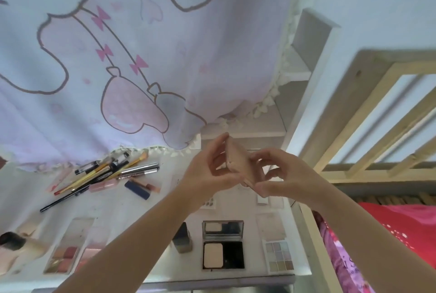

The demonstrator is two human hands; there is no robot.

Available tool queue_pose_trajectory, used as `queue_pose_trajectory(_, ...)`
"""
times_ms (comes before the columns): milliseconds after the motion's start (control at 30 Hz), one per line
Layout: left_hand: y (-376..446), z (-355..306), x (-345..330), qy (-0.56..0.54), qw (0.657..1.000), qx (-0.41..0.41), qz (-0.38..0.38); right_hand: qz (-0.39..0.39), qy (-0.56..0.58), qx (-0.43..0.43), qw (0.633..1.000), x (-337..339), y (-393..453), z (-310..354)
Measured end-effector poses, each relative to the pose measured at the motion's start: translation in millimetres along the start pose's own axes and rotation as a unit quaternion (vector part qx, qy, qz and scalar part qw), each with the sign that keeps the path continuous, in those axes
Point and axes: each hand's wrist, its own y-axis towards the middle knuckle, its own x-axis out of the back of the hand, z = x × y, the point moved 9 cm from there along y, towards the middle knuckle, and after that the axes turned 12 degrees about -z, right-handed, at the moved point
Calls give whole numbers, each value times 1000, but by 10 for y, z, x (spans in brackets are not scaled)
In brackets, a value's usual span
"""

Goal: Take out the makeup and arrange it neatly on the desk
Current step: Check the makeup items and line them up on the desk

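Both hands up over the desk [132,207] w/ a beige compact [238,163] pinched between them. Left hand [210,170] grips its left edge, fingers curled round; right hand [280,174] curls on the lower right corner, thumb underneath. Compact is tilted on edge, off the desk, looks shut, but can't tell for sure.

Below the hands: open powder case [223,245] w/ mirror up, small palette [279,256] to its right, dark bottle [182,238] to its left. Blush palettes [64,257] further left, under the left forearm. Up-left of the left hand: loose heap of pencils [103,174] and brushes.

Step, prob.: open or check the compact, then set it down. To do it well: keep one hand steady on the base, lift the lid w/ the other, lay it flat in the gap by the other cases, edges square to them. Pencil heap needs lining up after.
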Motion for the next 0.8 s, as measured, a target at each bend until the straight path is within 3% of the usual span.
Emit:
queue_pose_trajectory(267,-134,-291,26,39,996,-74,17,2,-8,150,989,-32,42,271)
queue_pose_trajectory(467,-156,-379,170,67,996,-62,-9,56,27,170,984,-133,152,322)
queue_pose_trajectory(633,-113,-338,368,60,988,-80,-120,71,102,64,990,-265,275,204)
queue_pose_trajectory(733,-73,-251,389,37,984,-92,-148,16,191,-19,981,-256,358,65)
queue_pose_trajectory(800,-42,-158,335,5,990,-79,-121,-42,261,-51,963,-154,399,-13)
